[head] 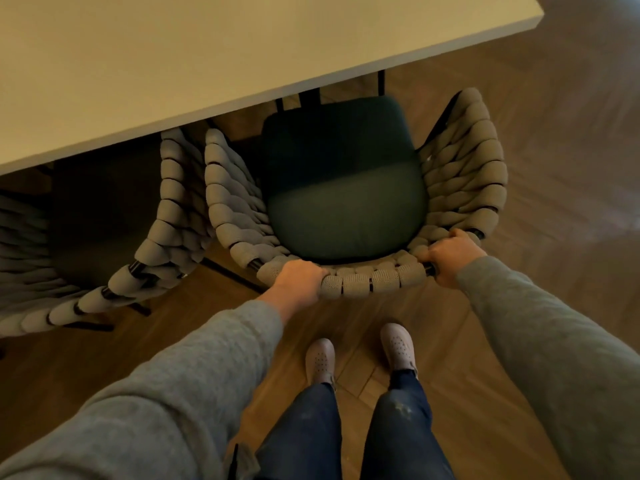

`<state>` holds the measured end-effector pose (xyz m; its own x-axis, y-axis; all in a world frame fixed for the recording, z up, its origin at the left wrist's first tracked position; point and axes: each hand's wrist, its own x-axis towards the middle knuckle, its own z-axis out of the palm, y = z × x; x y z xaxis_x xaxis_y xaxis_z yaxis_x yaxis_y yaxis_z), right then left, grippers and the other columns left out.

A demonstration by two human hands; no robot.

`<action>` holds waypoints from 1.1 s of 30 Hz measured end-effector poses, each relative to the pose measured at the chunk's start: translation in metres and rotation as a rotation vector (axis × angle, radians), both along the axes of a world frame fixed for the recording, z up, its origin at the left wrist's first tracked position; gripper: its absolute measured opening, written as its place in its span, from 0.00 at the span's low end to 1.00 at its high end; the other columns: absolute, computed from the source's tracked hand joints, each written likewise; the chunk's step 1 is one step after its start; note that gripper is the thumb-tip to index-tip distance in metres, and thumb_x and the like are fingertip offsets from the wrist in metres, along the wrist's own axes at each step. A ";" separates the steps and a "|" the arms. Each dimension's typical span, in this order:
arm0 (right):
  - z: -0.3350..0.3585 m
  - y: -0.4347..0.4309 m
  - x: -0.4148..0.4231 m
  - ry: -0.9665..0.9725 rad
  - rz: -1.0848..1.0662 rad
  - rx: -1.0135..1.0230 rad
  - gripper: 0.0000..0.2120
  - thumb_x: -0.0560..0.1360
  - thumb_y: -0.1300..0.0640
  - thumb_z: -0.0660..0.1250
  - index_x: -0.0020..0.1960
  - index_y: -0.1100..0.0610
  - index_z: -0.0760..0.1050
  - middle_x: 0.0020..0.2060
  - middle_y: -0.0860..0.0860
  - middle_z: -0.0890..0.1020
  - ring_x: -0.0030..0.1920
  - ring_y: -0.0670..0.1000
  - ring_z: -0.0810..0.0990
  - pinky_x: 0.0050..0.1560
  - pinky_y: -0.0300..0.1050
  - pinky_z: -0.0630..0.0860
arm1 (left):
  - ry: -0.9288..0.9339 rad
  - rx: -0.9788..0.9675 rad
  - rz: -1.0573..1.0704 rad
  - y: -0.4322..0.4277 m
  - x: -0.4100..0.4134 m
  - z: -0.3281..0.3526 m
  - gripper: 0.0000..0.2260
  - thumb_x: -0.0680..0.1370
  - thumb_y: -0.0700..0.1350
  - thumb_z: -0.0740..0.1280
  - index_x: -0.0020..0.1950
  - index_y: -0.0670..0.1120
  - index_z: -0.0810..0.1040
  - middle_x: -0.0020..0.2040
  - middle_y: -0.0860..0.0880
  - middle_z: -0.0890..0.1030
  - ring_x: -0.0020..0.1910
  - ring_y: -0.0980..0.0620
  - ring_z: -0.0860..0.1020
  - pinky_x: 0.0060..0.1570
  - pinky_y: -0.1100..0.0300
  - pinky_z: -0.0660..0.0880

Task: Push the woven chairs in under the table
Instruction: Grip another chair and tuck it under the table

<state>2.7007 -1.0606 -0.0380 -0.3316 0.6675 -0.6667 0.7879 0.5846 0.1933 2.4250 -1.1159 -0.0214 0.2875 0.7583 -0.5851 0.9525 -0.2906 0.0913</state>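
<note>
A woven chair (460, 174) with thick grey-beige rope weave and a dark green seat cushion (343, 188) stands in front of me. Its front edge sits just under the pale table (207, 57). My left hand (298, 278) grips the left part of the backrest's top rail. My right hand (450, 254) grips the rail's right corner. A second woven chair (166, 216) stands to the left, its seat partly under the tabletop and close beside the first chair.
The table's corner (535, 15) is at the upper right. Dark table legs (381, 81) show beyond the seat. The wooden floor (554, 150) spreads to the right. My feet in light shoes (360, 355) stand just behind the chair.
</note>
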 end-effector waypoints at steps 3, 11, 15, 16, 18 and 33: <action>0.002 0.012 0.015 -0.002 0.012 0.007 0.13 0.77 0.49 0.61 0.61 0.40 0.71 0.54 0.43 0.77 0.59 0.51 0.73 0.65 0.50 0.64 | -0.017 0.004 0.049 0.008 0.017 0.000 0.14 0.78 0.46 0.66 0.63 0.52 0.75 0.56 0.50 0.80 0.55 0.50 0.78 0.57 0.55 0.74; 0.011 0.063 0.054 -0.014 0.082 -0.009 0.13 0.78 0.53 0.62 0.61 0.41 0.71 0.56 0.44 0.78 0.61 0.52 0.73 0.67 0.53 0.63 | -0.024 0.018 0.099 0.038 0.065 -0.001 0.15 0.78 0.47 0.66 0.64 0.53 0.74 0.57 0.50 0.80 0.56 0.50 0.78 0.57 0.55 0.74; 0.013 0.086 0.067 0.013 0.105 0.007 0.13 0.77 0.52 0.62 0.60 0.41 0.72 0.56 0.45 0.78 0.60 0.52 0.74 0.66 0.54 0.63 | -0.007 0.017 0.090 0.060 0.077 0.000 0.16 0.79 0.46 0.65 0.66 0.53 0.73 0.58 0.50 0.80 0.57 0.50 0.78 0.59 0.54 0.74; 0.014 0.092 0.069 0.019 0.110 0.010 0.12 0.78 0.52 0.62 0.60 0.41 0.72 0.56 0.45 0.78 0.60 0.52 0.74 0.67 0.54 0.63 | -0.006 0.019 0.096 0.065 0.080 0.001 0.16 0.79 0.45 0.65 0.66 0.53 0.73 0.58 0.50 0.80 0.57 0.50 0.78 0.59 0.54 0.74; 0.018 0.103 0.071 0.019 0.116 0.003 0.12 0.78 0.52 0.61 0.60 0.42 0.72 0.57 0.45 0.78 0.61 0.52 0.74 0.68 0.55 0.63 | -0.004 0.024 0.108 0.074 0.085 0.002 0.16 0.79 0.45 0.65 0.67 0.54 0.73 0.58 0.50 0.80 0.57 0.50 0.78 0.59 0.54 0.74; 0.020 0.136 0.073 0.013 0.115 0.011 0.15 0.78 0.50 0.64 0.63 0.40 0.71 0.59 0.45 0.77 0.63 0.52 0.73 0.68 0.55 0.62 | 0.060 0.026 0.082 0.104 0.091 -0.006 0.18 0.79 0.47 0.65 0.69 0.55 0.70 0.57 0.51 0.79 0.57 0.50 0.78 0.58 0.52 0.75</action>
